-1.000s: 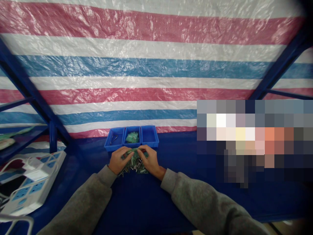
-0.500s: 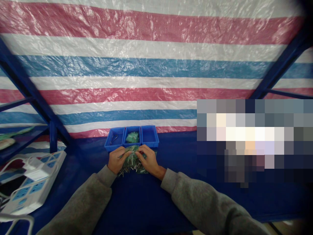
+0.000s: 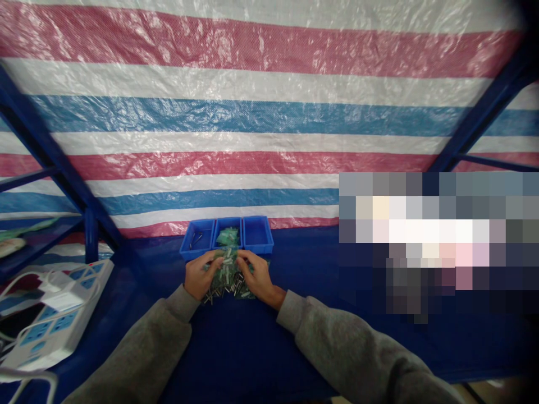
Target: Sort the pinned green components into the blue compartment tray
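A small greenish see-through plastic bag [image 3: 228,262] is stretched between my two hands, with whitish pieces showing in it. My left hand [image 3: 202,275] pinches its left edge, and my right hand [image 3: 255,276] pinches the right edge. Just below lies a pile of thin metal pieces [image 3: 231,286], like screws or pins, mixed with more green plastic; their exact kind is too small to tell. Behind the hands stand three blue bins. The left bin [image 3: 197,234] has a few thin metal pieces, the middle bin [image 3: 216,244] holds green bags [image 3: 229,234], and the right bin [image 3: 256,231] shows a bare floor.
A white power strip [image 3: 71,320] with a plugged adapter [image 3: 63,292] and white cables lies on the left of the blue table [image 3: 236,353]. Blue frame posts [image 3: 90,230] rise at the sides before a striped plastic sheet [image 3: 252,118]. The right side is blurred out.
My fingertips have moved slightly apart, the left hand a little to the left. More of the green bag and its whitish pieces shows between them. The bins stand as before.
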A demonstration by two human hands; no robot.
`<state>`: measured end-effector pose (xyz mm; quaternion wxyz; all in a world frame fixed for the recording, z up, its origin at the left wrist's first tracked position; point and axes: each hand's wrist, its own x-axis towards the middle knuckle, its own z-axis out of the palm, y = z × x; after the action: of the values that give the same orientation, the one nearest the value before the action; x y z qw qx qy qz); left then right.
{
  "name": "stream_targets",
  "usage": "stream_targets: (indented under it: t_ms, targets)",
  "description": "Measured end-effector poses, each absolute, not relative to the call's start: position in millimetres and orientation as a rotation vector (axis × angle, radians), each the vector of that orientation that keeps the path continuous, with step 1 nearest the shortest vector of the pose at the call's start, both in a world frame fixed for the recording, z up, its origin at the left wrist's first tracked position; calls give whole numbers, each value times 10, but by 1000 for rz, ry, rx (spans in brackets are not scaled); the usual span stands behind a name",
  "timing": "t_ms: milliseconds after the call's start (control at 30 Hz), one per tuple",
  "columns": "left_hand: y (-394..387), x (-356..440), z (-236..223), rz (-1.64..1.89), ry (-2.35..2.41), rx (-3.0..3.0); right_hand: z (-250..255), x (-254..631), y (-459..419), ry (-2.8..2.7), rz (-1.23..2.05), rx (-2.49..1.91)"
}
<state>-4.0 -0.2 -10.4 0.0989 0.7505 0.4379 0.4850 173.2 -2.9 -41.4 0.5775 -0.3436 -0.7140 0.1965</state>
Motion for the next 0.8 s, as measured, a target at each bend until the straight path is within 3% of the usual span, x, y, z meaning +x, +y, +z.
stream_targets:
  t_ms: [400,600,800]
  targets:
    - [-24,23,-118,1379,1117,1772,-426,1729,-22,-1669,369,-791]
    - [-38,-41,-57,1295,990,1985,-368,1728,-51,-1655,391,-801]
    - [8,-28,-17,1320,1149,2307,-346,1731,-48,-1636,401,-794]
